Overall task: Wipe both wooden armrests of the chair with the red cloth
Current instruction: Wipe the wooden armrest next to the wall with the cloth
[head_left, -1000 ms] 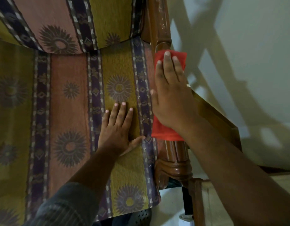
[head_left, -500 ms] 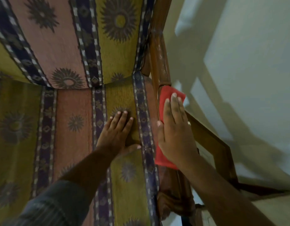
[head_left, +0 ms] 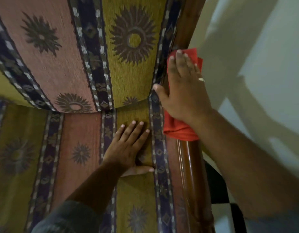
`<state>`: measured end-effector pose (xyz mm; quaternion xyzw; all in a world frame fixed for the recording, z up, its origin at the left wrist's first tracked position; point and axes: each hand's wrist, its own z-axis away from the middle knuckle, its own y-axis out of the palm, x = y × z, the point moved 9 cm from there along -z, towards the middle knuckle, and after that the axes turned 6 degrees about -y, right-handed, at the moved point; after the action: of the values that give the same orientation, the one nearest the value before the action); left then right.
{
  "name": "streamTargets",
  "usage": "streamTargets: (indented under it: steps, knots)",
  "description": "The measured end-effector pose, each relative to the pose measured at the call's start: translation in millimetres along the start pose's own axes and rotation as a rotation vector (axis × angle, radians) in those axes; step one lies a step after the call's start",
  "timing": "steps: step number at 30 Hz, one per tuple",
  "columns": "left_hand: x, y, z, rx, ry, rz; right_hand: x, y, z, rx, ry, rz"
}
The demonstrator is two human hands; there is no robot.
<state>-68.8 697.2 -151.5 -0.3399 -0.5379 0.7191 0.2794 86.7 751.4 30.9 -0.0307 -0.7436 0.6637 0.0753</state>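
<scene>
Head view: right hand (head_left: 182, 91) flat, pressing red cloth (head_left: 177, 130) on armrest (head_left: 192, 165) at right; left hand (head_left: 128, 148) spread on seat cushion (head_left: 78, 148)

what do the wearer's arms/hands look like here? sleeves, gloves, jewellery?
Both hands bare, no gloves. The left hand comes out of a dark grey sleeve that looks faintly striped, ending partway up the forearm. The right hand wears a thin pale ring; its forearm is bare as far as shown. No watch visible.
</scene>
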Motion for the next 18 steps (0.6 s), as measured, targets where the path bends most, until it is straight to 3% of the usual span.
streamTargets:
  steps: [6, 11, 18]
  knots:
    - [5.9, -1.3, 5.1, 0.006, -0.082, 0.007, -21.9, 2.0, 26.2, -0.067, 0.308, -0.281]
    - [6.2, -3.1, 0.6, -0.018, -0.075, 0.027, -7.1, -2.1, 18.7, -0.048, 0.093, -0.052]
    - [6.7, -4.6, 0.3, -0.022, -0.092, -0.001, -9.7, -0.9, -22.8, -0.011, 0.015, 0.013]
